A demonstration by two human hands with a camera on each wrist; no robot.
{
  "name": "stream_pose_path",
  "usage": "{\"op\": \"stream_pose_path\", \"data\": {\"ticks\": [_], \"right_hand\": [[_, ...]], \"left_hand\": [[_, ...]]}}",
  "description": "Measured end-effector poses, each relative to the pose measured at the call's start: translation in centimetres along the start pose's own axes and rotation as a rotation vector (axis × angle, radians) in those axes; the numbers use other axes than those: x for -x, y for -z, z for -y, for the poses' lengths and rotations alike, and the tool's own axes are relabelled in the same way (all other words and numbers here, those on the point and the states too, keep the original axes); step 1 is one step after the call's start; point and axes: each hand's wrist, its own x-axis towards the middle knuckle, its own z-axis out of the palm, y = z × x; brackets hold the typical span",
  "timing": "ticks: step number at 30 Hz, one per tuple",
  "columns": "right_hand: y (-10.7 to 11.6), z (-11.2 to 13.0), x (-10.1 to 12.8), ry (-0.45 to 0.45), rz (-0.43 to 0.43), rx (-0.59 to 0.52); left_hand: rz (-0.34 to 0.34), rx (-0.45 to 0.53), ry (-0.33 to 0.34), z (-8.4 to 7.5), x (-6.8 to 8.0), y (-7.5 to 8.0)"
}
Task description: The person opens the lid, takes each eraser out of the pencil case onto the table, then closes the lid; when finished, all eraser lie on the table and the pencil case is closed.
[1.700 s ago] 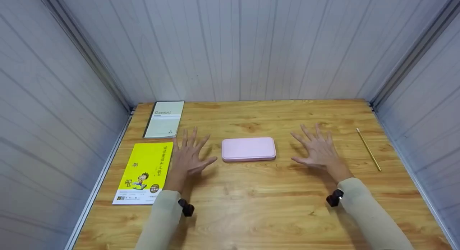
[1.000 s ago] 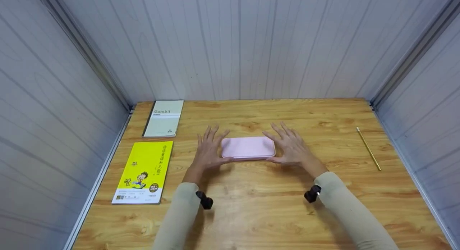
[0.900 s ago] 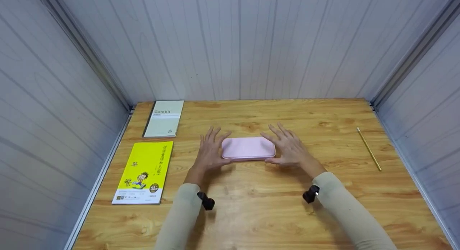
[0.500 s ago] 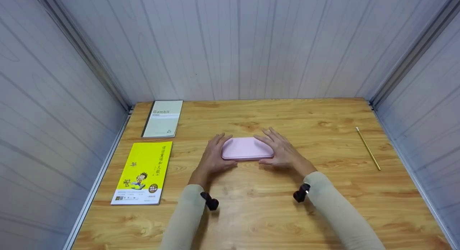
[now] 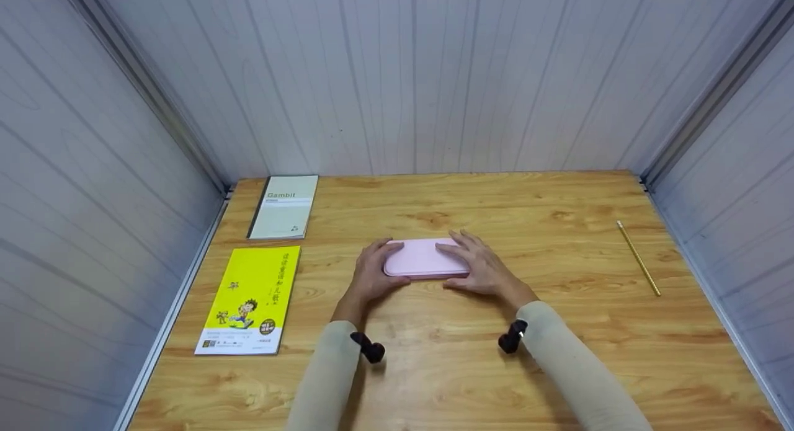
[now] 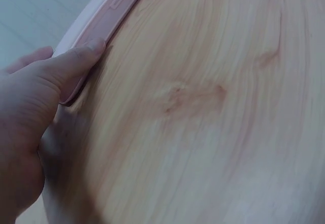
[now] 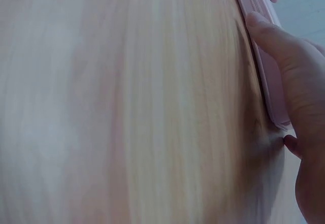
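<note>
A flat pink case (image 5: 420, 258) with rounded corners lies in the middle of the wooden table (image 5: 558, 332). My left hand (image 5: 372, 273) grips its left end, thumb against the near edge (image 6: 84, 56) and fingers over the top. My right hand (image 5: 479, 266) grips the right end, fingers lying across the lid and thumb on the near edge (image 7: 264, 33). The case's pink side (image 6: 109, 10) shows in the left wrist view and its side (image 7: 264, 56) in the right wrist view.
A yellow booklet (image 5: 248, 299) lies at the left, with a pale green notebook (image 5: 284, 206) behind it. A yellow pencil (image 5: 637, 257) lies near the right wall. Grey panel walls close the table on three sides.
Both hands came in from flat on the table at either side and closed round the ends of the pink case. The case has stayed in place.
</note>
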Motion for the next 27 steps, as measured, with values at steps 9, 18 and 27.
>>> {"op": "stream_pose_path", "data": {"ticks": [9,18,27], "right_hand": [[-0.51,-0.16,-0.12,0.009,-0.05,-0.026],[-0.79,-0.38,0.24,0.087,-0.109,-0.036],[-0.59,-0.85,0.8,0.055,-0.064,-0.067]], "left_hand": [[-0.019,0.044,-0.017,0.19,0.3,-0.04],[-0.03,0.014,-0.021,0.31,0.61,-0.5],[-0.043,0.016,-0.015,0.51,0.63,-0.67]]}}
